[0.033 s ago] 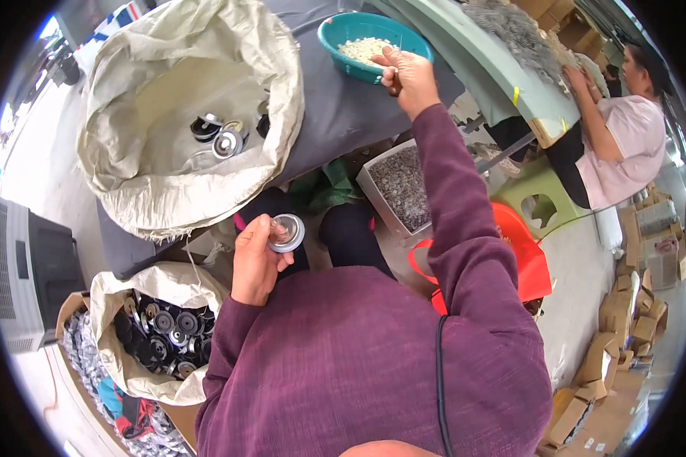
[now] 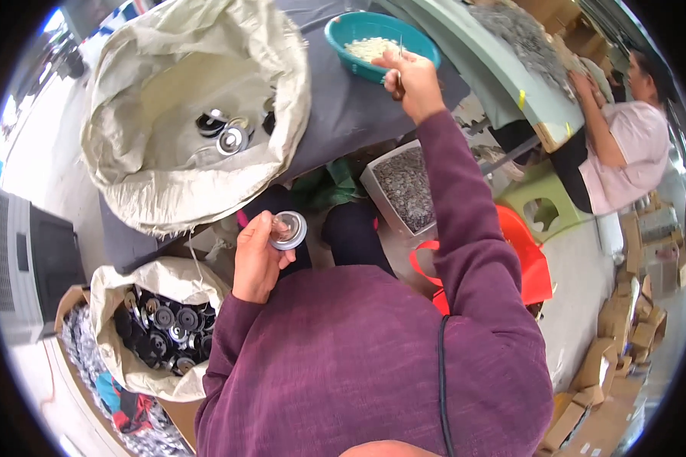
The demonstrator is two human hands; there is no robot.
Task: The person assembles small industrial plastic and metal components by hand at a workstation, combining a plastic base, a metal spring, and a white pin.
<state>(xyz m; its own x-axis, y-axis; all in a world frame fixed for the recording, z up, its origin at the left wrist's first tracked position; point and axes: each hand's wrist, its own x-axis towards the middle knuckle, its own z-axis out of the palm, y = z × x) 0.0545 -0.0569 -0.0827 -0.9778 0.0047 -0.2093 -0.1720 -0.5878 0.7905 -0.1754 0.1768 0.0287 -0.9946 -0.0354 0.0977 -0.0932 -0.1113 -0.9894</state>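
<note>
My left hand (image 2: 256, 259) is closed on a round metal part (image 2: 288, 230) with a pale rim and a hollow centre, held in front of my lap. My right arm reaches forward to a teal plastic basin (image 2: 344, 59). Small cream-white pieces (image 2: 375, 49) lie in a heap inside it. At the near rim, my right hand (image 2: 418, 85) pinches a thin pointed tool with a brown handle (image 2: 399, 88). Its slim metal tip rises above the fingers. Whether a small piece sits on the tool is too small to tell.
A large cream sack (image 2: 122, 152) on the dark-covered table holds several round metal parts. Another sack (image 2: 110, 286) at lower left is full of black discs. A box (image 2: 375, 186) of small grey pieces, a red bag (image 2: 530, 263) and a green stool (image 2: 545, 198) stand rightward. A co-worker (image 2: 625, 148) sits beyond.
The view has shifted slightly. My right hand has turned a little at the basin, and more of the tool's brown handle shows. My left hand keeps its hold on the metal part.
</note>
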